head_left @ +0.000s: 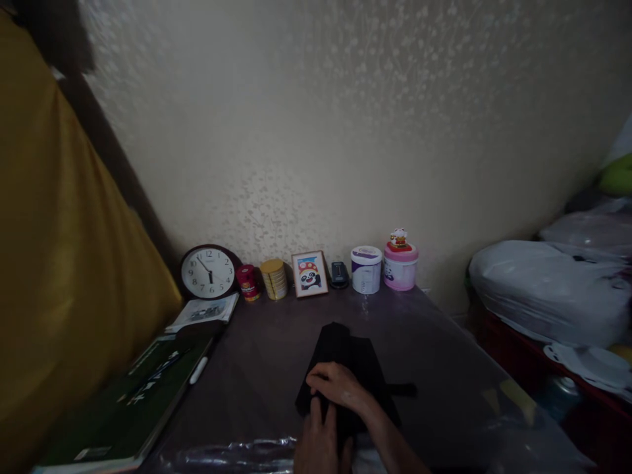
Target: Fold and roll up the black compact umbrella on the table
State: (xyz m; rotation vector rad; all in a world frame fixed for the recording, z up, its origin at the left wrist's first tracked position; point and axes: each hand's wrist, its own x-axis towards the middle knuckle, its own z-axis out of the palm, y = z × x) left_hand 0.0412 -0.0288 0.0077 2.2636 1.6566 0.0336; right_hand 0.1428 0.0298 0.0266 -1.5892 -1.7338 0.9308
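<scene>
A black folded cloth item [363,362] lies on the table in front of me, with a narrow black strap [402,389] sticking out to its right. My right hand [336,384] rests across the cloth, its fingers curled to the left and closed on the fabric. Just below it, my left hand [318,438] lies on the near part of the cloth with its fingers stretched forward and a little apart. The fingertips of the two hands are close together. What lies beneath both palms is hidden.
Along the wall stand a clock [208,272], a red can [248,283], a yellow container [274,279], a panda picture frame [310,274], a white tub [366,270] and a pink tub [400,268]. A green book [123,401] and a white pen [198,370] lie left. Plastic-wrapped bundles [548,283] sit right.
</scene>
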